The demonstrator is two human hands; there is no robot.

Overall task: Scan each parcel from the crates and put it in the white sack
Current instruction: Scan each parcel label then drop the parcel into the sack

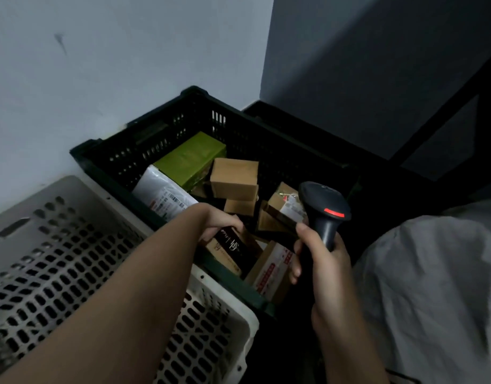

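Fingers (304, 231) of the right hand (322, 256) are curling round the handle of a black scanner (323, 209), whose red light is glowing above the near right corner of the dark crate (106, 159). The left hand (220, 225) is reaching over the crate's near edge, its fingers gripping a dark parcel (236, 248) with pale script, lying among brown boxes there. A green box (191, 162) and a white mailer (164, 196) are leaning against the crate's left wall, a plain brown box (234, 177) sitting mid-crate. A grey crate (58, 245) is standing just beside the near edge, under the left forearm. The white sack (432, 286) is bulging at the right, near the scanner hand.
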